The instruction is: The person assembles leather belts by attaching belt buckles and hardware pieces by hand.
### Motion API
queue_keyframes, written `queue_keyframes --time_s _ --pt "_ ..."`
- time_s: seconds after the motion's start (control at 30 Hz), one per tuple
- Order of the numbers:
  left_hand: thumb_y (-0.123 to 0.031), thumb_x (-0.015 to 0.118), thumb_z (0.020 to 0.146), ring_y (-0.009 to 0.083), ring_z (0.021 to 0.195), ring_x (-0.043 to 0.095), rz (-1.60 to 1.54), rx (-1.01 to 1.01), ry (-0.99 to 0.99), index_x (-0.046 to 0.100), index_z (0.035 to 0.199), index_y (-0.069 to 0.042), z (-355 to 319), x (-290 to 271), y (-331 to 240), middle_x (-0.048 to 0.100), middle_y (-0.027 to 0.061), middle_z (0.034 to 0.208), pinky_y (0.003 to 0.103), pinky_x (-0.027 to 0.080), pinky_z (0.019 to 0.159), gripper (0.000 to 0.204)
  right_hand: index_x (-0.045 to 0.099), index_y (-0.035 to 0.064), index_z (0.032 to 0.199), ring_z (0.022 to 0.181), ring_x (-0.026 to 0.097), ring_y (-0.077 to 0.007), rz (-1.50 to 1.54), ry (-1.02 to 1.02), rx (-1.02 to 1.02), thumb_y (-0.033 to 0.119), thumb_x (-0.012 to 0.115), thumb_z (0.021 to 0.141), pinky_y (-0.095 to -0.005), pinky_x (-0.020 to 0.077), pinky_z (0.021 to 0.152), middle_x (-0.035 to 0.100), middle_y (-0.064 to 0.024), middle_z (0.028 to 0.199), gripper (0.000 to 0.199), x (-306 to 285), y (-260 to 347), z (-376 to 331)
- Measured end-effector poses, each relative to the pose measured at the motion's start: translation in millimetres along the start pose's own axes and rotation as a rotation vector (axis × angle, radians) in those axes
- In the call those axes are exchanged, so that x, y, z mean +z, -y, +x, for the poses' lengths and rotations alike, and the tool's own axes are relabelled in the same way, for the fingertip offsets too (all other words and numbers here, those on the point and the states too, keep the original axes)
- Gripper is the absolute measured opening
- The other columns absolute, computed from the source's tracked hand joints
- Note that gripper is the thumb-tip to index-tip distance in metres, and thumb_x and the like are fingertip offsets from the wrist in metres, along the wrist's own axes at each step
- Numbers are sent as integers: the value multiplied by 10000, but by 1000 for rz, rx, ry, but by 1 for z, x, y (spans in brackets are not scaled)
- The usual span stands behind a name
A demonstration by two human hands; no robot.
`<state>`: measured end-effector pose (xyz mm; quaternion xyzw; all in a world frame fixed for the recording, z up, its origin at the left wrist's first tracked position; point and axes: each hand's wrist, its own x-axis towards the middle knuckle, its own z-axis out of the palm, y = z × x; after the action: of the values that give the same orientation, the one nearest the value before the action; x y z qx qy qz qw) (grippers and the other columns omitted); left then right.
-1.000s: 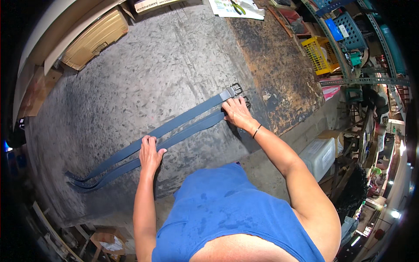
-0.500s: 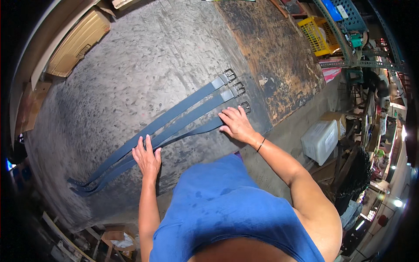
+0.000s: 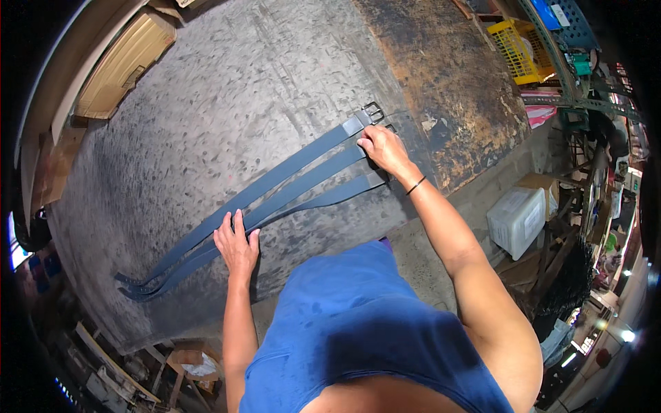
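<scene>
Three dark blue-grey belts lie side by side across the worktable, their buckle ends at the right and their tips together at the left. The far belt (image 3: 289, 167) shows its dark metal buckle uncovered. My right hand (image 3: 387, 149) has its fingers curled on the buckle end of the middle belt (image 3: 313, 180), mostly covering that buckle. Closest to me, the near belt (image 3: 341, 194) bends slightly; its buckle is largely hidden by my right wrist. My left hand (image 3: 236, 242) rests with fingers spread on the belts partway along their length.
The worktable has a scuffed grey covering (image 3: 206, 89) and a worn brown board (image 3: 447, 82) at the right. Cardboard (image 3: 127, 65) stands along the left edge. A yellow basket (image 3: 513, 51) sits on a shelf at far right, and a whitish lidded box (image 3: 516, 221) stands below.
My right hand has moved away from me, from the near belt's buckle end to the middle belt's. The near belt's end now lies uncovered beside my wrist. My left hand stays on the belts.
</scene>
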<state>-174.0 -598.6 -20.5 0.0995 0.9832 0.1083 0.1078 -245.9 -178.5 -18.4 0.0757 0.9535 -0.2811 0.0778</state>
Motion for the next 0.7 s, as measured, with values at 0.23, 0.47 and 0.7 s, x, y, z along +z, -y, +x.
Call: queue_keyframes --time_s 0.23,0.47,0.7 --pt "-294 697 872 359 1341 376 -11 -4 -10 428 1458 -126 0 -1 0 403 180 1452 566 208 1157 666 605 54 924 929 629 -401 -18 20 34 275 705 834 -494 505 795 651 -172 954 259 0 5 3" --pt "-283 707 867 362 1335 378 -35 1 -18 424 1461 -129 0 0 2 403 183 1450 570 212 1155 675 594 47 919 922 626 -403 11 88 39 219 701 822 -496 500 790 642 -175 938 225 -1 -2 8" --pt "-278 705 866 361 1339 374 -64 -7 -5 423 1464 -130 0 -2 1 396 179 1457 565 204 1161 677 597 44 907 918 624 -405 24 109 55 203 696 822 -492 495 783 641 -180 918 206 -2 -5 10"
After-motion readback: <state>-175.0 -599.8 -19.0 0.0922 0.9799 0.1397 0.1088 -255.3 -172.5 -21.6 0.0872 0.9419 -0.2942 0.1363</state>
